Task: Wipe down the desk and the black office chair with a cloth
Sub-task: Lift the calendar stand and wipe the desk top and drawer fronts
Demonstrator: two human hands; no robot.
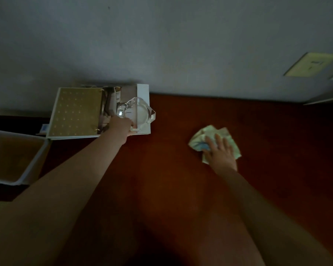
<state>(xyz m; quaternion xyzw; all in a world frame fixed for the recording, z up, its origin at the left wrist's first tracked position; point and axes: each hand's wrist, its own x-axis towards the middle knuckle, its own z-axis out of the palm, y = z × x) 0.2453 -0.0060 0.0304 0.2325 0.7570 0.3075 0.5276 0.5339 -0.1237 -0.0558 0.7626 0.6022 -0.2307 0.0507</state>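
A dark reddish-brown desk [181, 179] fills the lower view. A pale crumpled cloth [202, 139] lies on it at the right, and my right hand [220, 152] presses flat on the cloth with straight fingers. At the back left my left hand [121, 127] grips the near edge of an open white ring binder [77, 114], which carries a clear glass ashtray [137, 112] beside my fingers. The black office chair is out of view.
A white bin [17, 156] stands below the desk's left edge. The grey wall [181, 45] rises right behind the desk, with a yellowish notice [311, 64] at the far right. A bare stretch of desktop lies between my two arms.
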